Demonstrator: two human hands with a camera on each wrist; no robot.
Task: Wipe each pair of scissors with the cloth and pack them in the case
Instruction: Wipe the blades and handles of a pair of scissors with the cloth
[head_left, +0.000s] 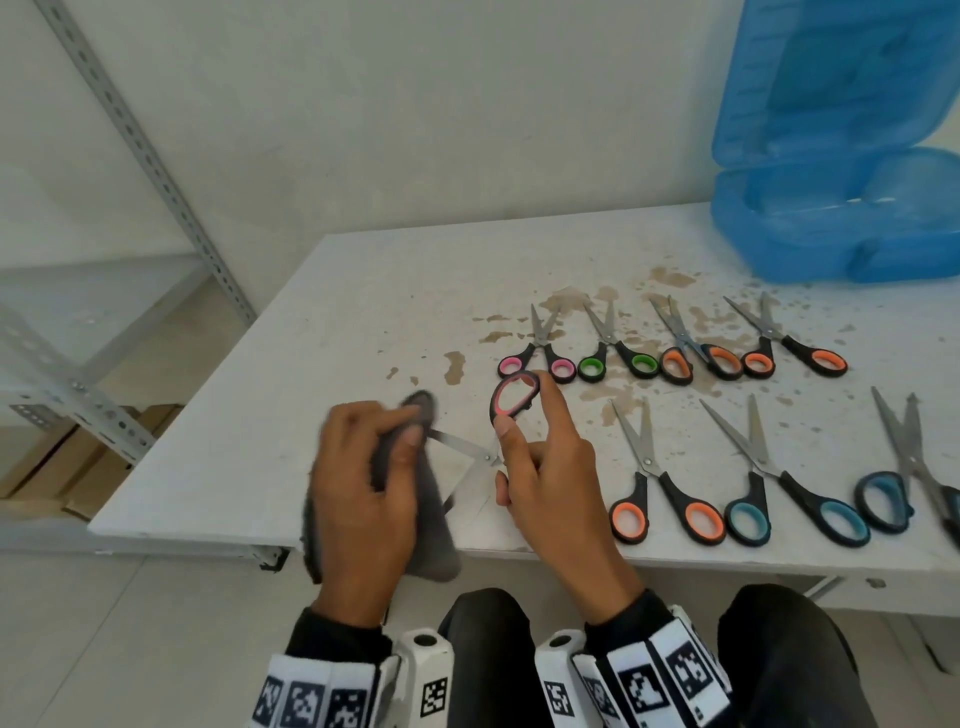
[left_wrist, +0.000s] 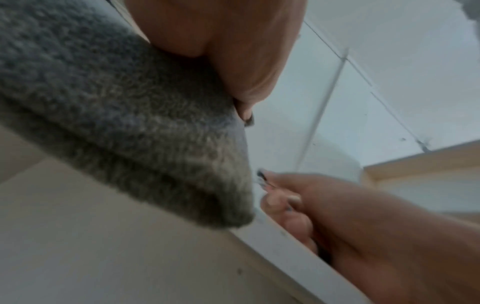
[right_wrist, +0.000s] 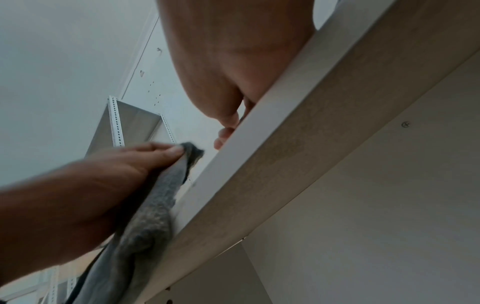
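Head view shows the left hand (head_left: 363, 483) curled round a grey cloth (head_left: 436, 545), pinching it over one blade of the pink-handled scissors (head_left: 480, 454), which are spread open above the white table's (head_left: 322, 322) near edge. Gripping their handle, the right hand (head_left: 550, 478) has its forefinger extended. Seven more scissors lie to the right; the open blue case (head_left: 831, 228) stands at the far right corner.
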